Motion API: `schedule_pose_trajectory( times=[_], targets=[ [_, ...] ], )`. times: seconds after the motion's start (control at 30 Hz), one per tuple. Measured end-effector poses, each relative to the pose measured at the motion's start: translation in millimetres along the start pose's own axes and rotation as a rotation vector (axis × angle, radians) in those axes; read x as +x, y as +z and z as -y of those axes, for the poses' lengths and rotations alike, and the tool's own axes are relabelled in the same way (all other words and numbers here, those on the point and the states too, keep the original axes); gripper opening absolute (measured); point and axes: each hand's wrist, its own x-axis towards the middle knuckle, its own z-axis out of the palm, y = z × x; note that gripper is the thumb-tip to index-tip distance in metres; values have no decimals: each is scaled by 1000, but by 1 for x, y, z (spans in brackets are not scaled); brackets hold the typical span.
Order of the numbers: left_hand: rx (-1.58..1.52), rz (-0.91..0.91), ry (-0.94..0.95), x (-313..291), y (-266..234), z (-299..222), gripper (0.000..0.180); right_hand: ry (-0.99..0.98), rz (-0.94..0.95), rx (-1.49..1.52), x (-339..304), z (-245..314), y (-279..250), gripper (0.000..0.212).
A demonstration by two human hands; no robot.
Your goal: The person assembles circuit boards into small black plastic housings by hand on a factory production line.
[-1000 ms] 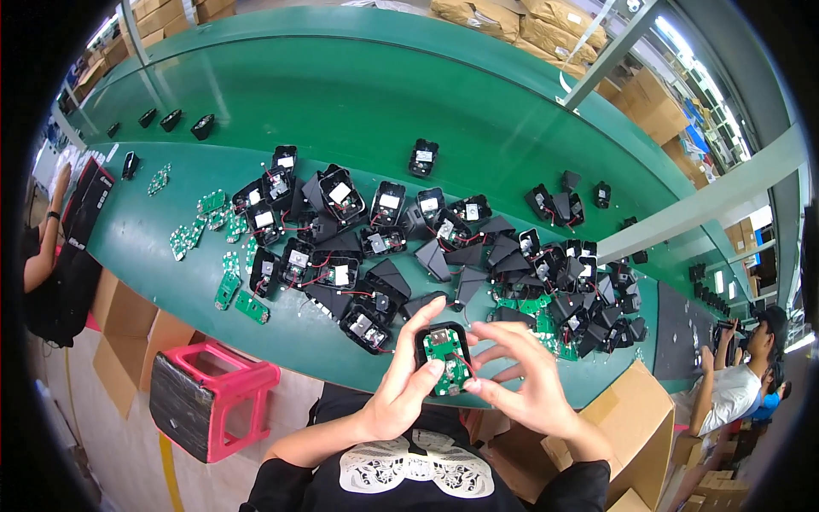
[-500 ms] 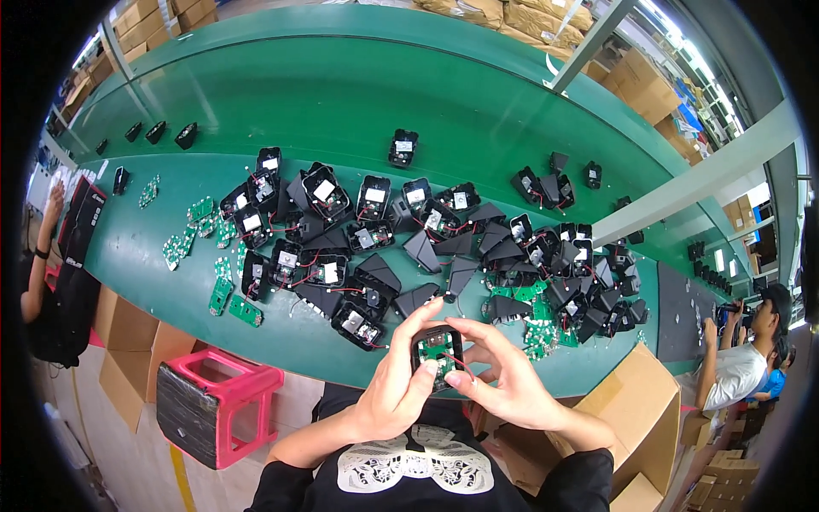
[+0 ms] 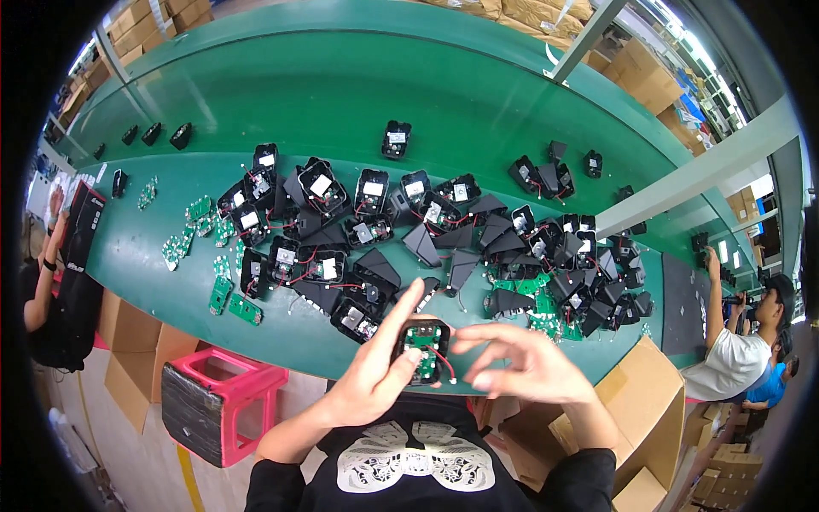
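Note:
My left hand (image 3: 375, 375) grips a small black plastic housing (image 3: 444, 341) just above the near edge of the bench. Inside the housing lies a green circuit board (image 3: 420, 365), with my left thumb pressing on it. A red wire (image 3: 444, 357) with a small white plug curves off the board to the right. To the right of the housing, apart from it, my right hand (image 3: 529, 367) hovers with bent, separated fingers and nothing in them. Beyond both hands, many black housings (image 3: 328, 266) with red wires lie heaped across the green bench (image 3: 153, 247).
Loose green circuit boards (image 3: 220, 294) lie left on the bench, more (image 3: 546, 320) at the right. A green belt (image 3: 290, 94) behind carries scattered housings. Cardboard boxes (image 3: 636, 401) and a pink stool (image 3: 256, 392) stand below the near edge. Co-workers sit at either side.
My right hand has let go of the housing and moved right. My left hand keeps hold of it, shifted slightly left. At right, a co-worker's arm has risen toward the belt.

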Motion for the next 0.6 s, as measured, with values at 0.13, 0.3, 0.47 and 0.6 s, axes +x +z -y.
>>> schedule_pose_trajectory(
  times=[0.13, 0.3, 0.47, 0.6],
  targets=[
    [557, 30, 317, 8, 1, -5, 63, 106, -26, -13, 1, 10, 3, 25],
    [799, 1, 522, 9, 8, -9, 72, 165, -54, -160, 6, 8, 11, 12],
    [1027, -61, 668, 9, 9, -7, 76, -34, -106, -384, 10, 13, 13, 14],
    [688, -111, 374, 9, 3, -8, 73, -223, -161, -513, 5, 14, 15, 13]
  ],
)
